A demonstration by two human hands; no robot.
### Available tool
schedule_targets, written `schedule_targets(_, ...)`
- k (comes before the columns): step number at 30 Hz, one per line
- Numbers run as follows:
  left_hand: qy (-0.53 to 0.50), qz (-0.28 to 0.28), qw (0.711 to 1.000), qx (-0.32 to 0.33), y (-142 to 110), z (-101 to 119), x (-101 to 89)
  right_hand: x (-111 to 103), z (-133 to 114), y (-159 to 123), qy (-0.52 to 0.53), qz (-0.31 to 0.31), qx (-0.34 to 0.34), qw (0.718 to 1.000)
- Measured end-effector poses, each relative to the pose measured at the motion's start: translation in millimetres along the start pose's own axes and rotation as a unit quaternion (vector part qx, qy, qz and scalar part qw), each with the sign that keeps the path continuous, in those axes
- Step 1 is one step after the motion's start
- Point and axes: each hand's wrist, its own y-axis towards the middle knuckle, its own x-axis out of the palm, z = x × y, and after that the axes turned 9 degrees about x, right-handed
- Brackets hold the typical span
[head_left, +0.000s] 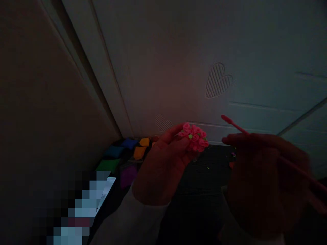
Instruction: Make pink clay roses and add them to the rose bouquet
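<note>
The scene is very dark. My left hand (160, 166) is closed round the base of a small cluster of pink clay roses (194, 136) with a green speck in it, held up in front of a white panel. To the right, my right hand (258, 177) is closed on a thin pink stick tool (235, 126). The tool's tip points up and left, and stays apart from the roses by a short gap.
Packets of coloured clay (130, 153) in blue, orange, green and purple lie at the lower left on a dark mat (204, 180). Small clay scraps dot the mat. A white panel with heart-shaped cutouts (218, 80) stands behind. A blurred patch fills the lower left.
</note>
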Motion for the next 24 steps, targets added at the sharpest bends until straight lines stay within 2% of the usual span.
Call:
schedule_targets(2,0.0,-0.001,1.0,-0.014,-0.7,-2.3,0.7,7.7,4.2,6.3,0.036,-0.013,0.04,0.998)
schedule_targets(6,0.004,-0.008,1.0,-0.02,-1.5,-5.6,0.6,16.8,18.7,13.5,0.159,-0.088,0.126,0.975)
schedule_targets(12,0.021,-0.004,1.0,-0.015,-2.5,-11.3,4.9,21.3,23.0,9.6,0.212,-0.135,0.142,0.957)
schedule_targets(17,0.038,0.008,0.999,-0.023,-3.6,-13.3,8.3,21.4,23.0,10.8,0.182,-0.127,0.142,0.965)
schedule_targets(24,-0.018,0.008,0.999,-0.035,-3.2,-10.2,6.0,18.5,26.0,14.4,0.196,-0.121,0.139,0.963)
